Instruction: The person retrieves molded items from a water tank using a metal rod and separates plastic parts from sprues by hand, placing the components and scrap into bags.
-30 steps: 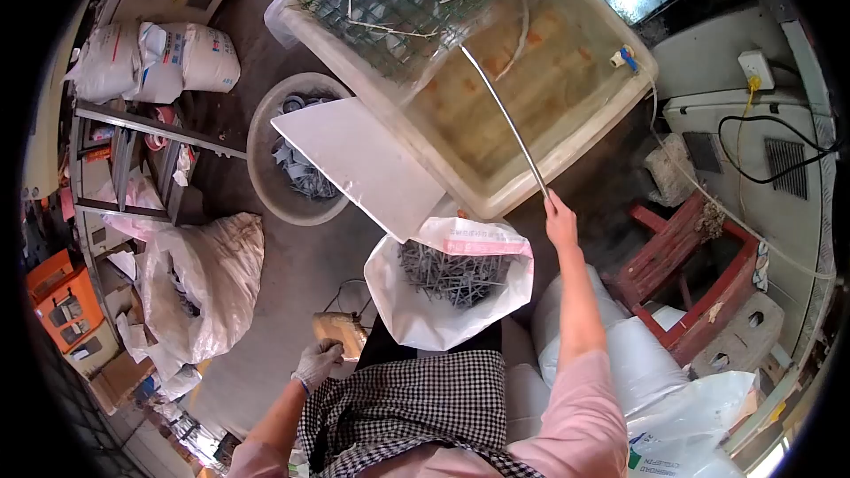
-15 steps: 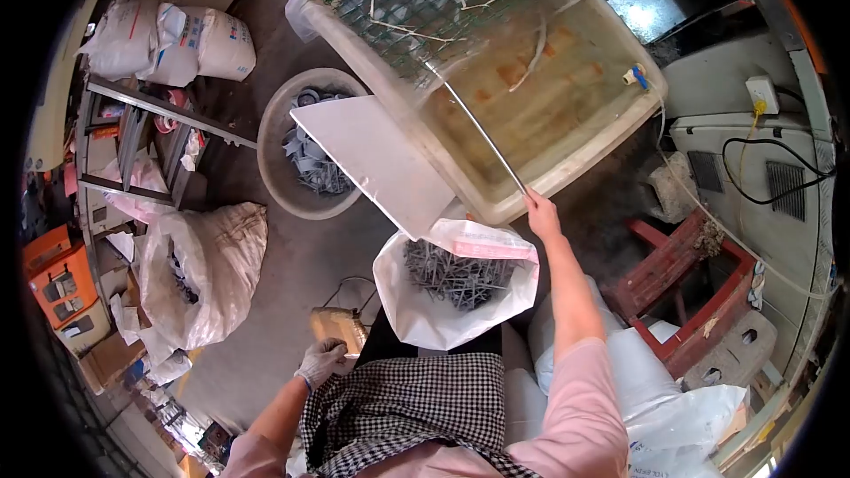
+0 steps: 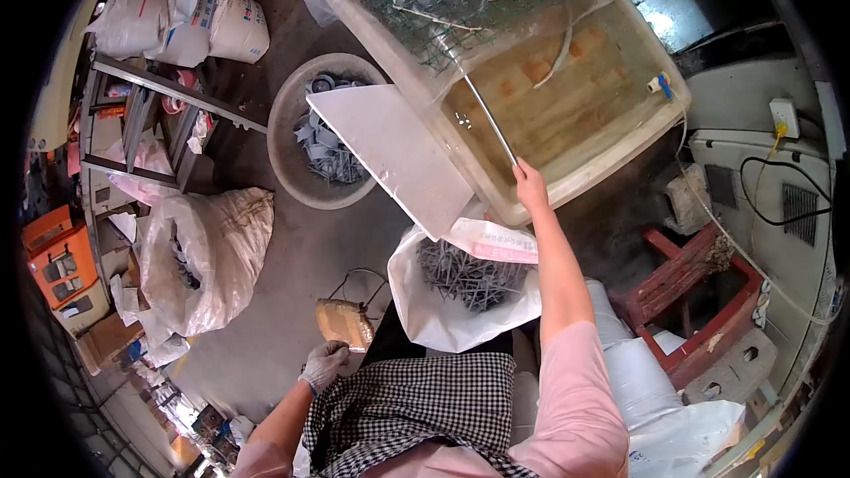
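My bare right hand (image 3: 529, 184) is closed round the near end of a long metal rod (image 3: 487, 111). The rod slants over a pale plastic tub of murky water (image 3: 613, 159), its far end reaching the green wire mesh (image 3: 443, 46); what sits at that end is unclear. My gloved left hand (image 3: 325, 365) is closed beside my checked apron (image 3: 416, 403), and whatever its fingers hold is hidden. Between my legs and the tub stands an open white sack (image 3: 434, 323) with thin grey plastic pieces (image 3: 474, 273) inside. A white board (image 3: 398, 155) slopes from the tub's side.
A round bin (image 3: 282, 146) holding grey parts stands left of the board. Farther left are a half-open woven sack (image 3: 235, 252), a metal frame (image 3: 168, 93) and stacked white bags (image 3: 239, 26). At right are a red metal frame (image 3: 655, 301) and a hose (image 3: 726, 235).
My right hand has drawn the rod slightly back and left, and small splashes show by the tub's near wall. The whole view has shifted a little. My left hand stays by my lap.
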`<control>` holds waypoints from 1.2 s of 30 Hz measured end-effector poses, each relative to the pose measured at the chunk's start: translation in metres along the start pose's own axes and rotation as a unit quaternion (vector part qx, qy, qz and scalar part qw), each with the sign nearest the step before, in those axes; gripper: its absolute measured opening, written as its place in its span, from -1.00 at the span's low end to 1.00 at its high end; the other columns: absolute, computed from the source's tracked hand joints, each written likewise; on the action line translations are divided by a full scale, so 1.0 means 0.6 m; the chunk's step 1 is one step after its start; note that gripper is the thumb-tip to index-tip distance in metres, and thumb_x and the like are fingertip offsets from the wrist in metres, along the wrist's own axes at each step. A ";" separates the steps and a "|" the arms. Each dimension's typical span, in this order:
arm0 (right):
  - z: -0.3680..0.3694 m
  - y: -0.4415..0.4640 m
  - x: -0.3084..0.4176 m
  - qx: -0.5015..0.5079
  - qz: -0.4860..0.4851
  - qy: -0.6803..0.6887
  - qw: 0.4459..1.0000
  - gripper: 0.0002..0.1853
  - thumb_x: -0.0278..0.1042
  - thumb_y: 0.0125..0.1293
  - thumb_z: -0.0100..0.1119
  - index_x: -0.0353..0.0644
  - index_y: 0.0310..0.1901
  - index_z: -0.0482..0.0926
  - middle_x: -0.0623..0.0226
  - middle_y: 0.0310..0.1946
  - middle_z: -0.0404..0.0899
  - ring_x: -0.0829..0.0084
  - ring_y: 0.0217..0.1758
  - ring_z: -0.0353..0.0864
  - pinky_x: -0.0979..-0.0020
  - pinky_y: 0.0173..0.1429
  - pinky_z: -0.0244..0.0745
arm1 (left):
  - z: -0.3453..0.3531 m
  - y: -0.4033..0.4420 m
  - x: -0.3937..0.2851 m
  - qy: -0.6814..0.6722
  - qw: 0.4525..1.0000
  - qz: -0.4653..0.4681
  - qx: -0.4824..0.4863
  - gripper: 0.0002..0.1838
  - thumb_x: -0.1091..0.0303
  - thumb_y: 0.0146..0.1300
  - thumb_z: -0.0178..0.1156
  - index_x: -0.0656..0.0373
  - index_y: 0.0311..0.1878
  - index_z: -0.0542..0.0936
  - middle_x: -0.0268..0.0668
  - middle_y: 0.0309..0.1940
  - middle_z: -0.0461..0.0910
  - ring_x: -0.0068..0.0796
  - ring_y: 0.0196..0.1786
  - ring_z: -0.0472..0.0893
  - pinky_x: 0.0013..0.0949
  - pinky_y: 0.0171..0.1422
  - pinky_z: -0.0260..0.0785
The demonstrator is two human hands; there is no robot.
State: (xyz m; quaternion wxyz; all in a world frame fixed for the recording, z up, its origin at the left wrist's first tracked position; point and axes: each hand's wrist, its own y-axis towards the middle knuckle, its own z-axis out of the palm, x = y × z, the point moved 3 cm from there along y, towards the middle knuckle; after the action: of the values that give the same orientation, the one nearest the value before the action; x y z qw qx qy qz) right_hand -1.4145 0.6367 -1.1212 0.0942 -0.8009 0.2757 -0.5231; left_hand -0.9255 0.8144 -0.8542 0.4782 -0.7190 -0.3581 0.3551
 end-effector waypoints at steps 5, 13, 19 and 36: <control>-0.105 -0.143 -0.032 0.017 0.039 -0.079 0.996 -0.64 -0.22 0.35 0.04 -0.04 0.15 0.47 -0.12 -0.09 0.53 -0.11 0.00 0.49 0.14 -0.01 0.44 | -0.021 -0.002 0.003 -0.011 1.000 0.003 0.003 -0.74 0.31 0.31 0.12 0.32 -0.08 0.56 -0.35 -0.37 0.58 -0.60 -0.32 0.53 -0.50 -0.18 0.43; -0.283 -0.422 -0.020 -0.042 0.116 -0.267 0.956 -0.61 -0.17 0.38 -0.02 0.12 0.22 0.42 -0.10 -0.20 0.58 -0.13 -0.17 0.56 0.04 -0.09 0.46 | -0.049 -0.004 -0.034 -0.042 0.999 0.016 0.007 -0.75 0.31 0.30 0.13 0.32 -0.12 0.58 -0.34 -0.39 0.56 -0.56 -0.35 0.54 -0.47 -0.26 0.48; -0.368 -0.587 -0.021 -0.069 0.127 -0.344 0.928 -0.60 -0.10 0.39 -0.04 0.25 0.25 0.39 -0.03 -0.27 0.60 -0.09 -0.24 0.59 0.00 -0.16 0.48 | -0.074 -0.011 -0.058 -0.049 0.998 0.036 0.005 -0.76 0.28 0.29 0.14 0.30 -0.16 0.57 -0.35 -0.42 0.54 -0.54 -0.40 0.54 -0.46 -0.30 0.48; -0.178 -0.295 0.062 -0.014 0.089 -0.444 0.891 -0.54 -0.26 0.30 0.04 -0.09 0.23 0.36 0.04 -0.01 0.41 0.01 0.07 0.44 0.14 0.08 0.40 | -0.104 -0.014 -0.060 0.033 0.996 0.080 -0.023 -0.70 0.26 0.26 0.15 0.27 -0.06 0.60 -0.40 -0.45 0.54 -0.62 -0.44 0.50 -0.48 -0.32 0.43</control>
State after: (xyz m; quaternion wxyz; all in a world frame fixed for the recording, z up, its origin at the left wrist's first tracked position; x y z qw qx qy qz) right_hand -1.4375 0.7781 -0.9676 0.2419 -0.9230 0.2827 -0.0981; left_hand -0.8915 0.7588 -0.8223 0.4435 -0.7675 -0.2909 0.3599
